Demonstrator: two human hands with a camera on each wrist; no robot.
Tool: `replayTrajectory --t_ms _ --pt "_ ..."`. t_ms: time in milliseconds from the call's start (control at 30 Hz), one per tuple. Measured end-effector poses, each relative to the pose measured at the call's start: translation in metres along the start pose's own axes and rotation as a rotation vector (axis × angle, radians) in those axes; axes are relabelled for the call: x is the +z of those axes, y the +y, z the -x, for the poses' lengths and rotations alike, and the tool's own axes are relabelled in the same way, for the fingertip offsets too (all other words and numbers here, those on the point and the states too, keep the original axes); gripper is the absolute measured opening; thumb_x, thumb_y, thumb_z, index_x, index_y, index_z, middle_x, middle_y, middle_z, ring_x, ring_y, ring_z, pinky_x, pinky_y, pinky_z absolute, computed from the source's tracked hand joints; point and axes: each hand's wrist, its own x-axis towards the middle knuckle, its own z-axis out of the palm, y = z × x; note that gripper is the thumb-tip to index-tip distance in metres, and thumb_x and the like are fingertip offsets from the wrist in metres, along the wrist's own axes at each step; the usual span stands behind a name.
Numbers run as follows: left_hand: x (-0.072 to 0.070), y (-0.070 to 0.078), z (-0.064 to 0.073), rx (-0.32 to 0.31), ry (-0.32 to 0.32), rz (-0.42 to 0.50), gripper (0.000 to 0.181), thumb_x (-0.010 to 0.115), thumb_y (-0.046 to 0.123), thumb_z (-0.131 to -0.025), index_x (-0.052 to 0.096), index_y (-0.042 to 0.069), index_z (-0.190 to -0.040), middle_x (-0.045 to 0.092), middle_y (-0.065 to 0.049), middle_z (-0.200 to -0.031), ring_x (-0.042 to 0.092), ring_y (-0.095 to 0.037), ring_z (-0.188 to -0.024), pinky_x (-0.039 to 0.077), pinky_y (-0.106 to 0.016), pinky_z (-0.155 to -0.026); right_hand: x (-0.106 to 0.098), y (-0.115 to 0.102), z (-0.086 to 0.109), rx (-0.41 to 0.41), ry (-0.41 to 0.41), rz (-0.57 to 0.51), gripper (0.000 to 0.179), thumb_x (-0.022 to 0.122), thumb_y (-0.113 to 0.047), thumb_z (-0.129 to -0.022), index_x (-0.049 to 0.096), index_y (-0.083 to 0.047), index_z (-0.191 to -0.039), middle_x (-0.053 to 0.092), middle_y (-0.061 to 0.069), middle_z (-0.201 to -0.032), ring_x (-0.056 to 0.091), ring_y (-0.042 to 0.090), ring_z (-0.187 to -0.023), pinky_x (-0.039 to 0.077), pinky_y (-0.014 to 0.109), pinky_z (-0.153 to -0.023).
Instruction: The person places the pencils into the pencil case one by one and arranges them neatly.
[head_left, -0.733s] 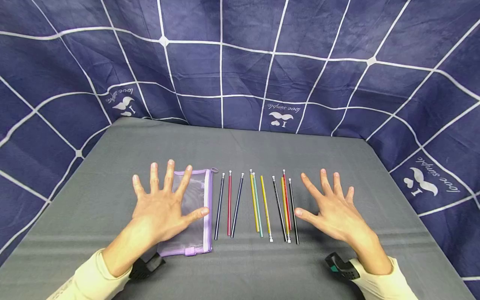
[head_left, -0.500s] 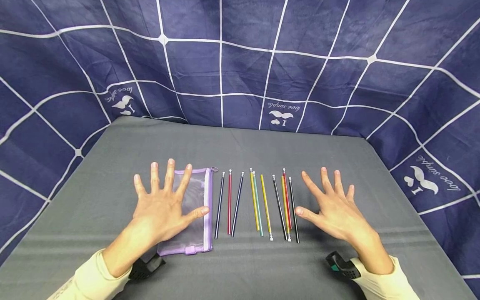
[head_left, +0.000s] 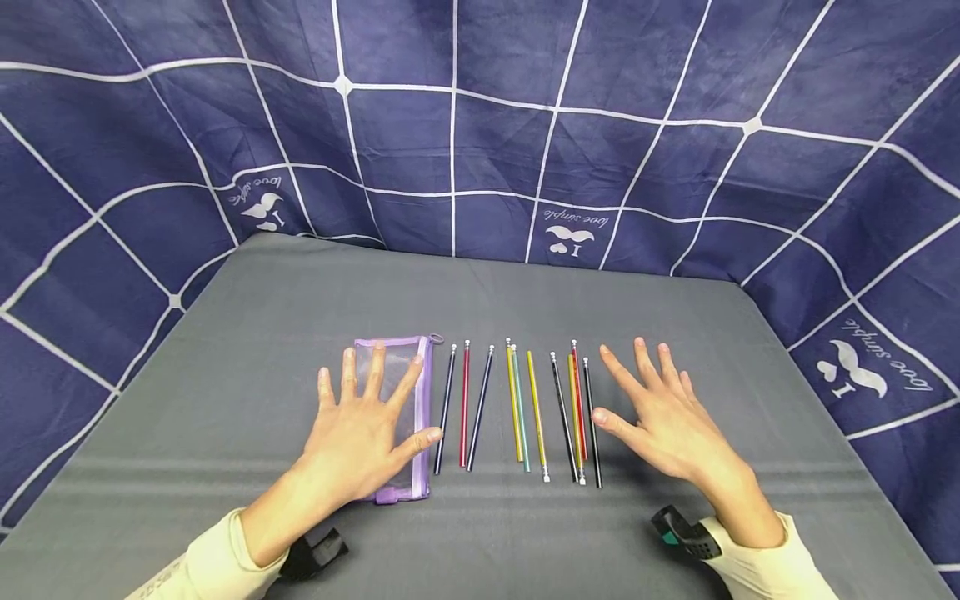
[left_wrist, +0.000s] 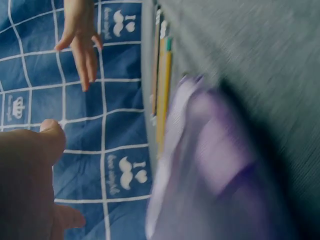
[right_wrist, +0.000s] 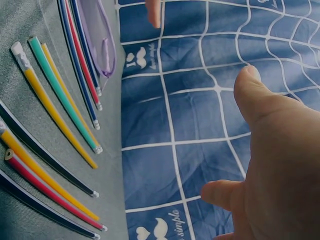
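Note:
My left hand [head_left: 360, 437] hovers with spread fingers over a purple mesh zipper pouch [head_left: 423, 400], covering part of it in the head view. The left wrist view has that pouch [left_wrist: 220, 150] blurred, apart from the hand. To its right lie pencils in three groups: a red pencil [head_left: 465, 404] between two dark blue ones, a teal pencil [head_left: 522, 408] with two yellow ones, and a red pencil [head_left: 580, 404] among black and yellow ones. Just right of the last black pencil [head_left: 592, 425], my right hand [head_left: 663, 425] is held above the table, fingers spread, holding nothing.
A grey cloth-covered table [head_left: 480, 542] carries everything. Behind it and along the sides hangs a dark blue curtain [head_left: 495, 150] with white grid lines. Black wrist devices [head_left: 678, 533] sit below the cream sleeves.
My left hand has moved to the right over the pouch, its thumb now reaching the first dark blue pencil in the head view. The right hand stays nearly still; the view has shifted slightly.

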Motion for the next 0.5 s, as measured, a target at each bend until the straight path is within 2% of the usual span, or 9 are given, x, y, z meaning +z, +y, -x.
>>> replayTrajectory --t_ms 133,267,500 --pt "0.014 0.007 0.003 0.014 -0.012 0.021 0.085 0.052 0.068 -0.088 0.035 0.02 -0.155 0.025 -0.029 -0.156 0.018 -0.059 -0.139 0.013 -0.076 -0.105 0.003 0.0 0.0 -0.005 -0.007 -0.014 0.077 0.056 -0.055 -0.094 0.026 -0.025 -0.158 0.017 0.031 -0.158 0.005 0.055 -0.143 0.017 0.078 -0.103" --pt "0.025 0.012 0.006 0.01 -0.059 0.02 0.085 0.05 0.07 -0.088 0.034 0.02 -0.156 0.024 -0.028 -0.157 0.018 -0.059 -0.139 0.015 -0.075 -0.106 0.005 -0.001 -0.002 -0.005 -0.024 -0.018 0.077 0.056 -0.054 -0.094 0.025 -0.026 -0.159 0.016 0.031 -0.158 0.005 0.055 -0.144 0.017 0.077 -0.104" --pt "0.035 0.021 0.008 0.04 -0.122 0.038 0.084 0.047 0.074 -0.087 0.037 0.025 -0.155 0.023 -0.027 -0.158 0.018 -0.059 -0.14 0.016 -0.075 -0.106 0.008 -0.002 -0.002 0.002 -0.046 -0.028 0.075 0.055 -0.055 -0.095 0.027 -0.025 -0.158 0.016 0.03 -0.159 0.005 0.054 -0.144 0.018 0.076 -0.104"
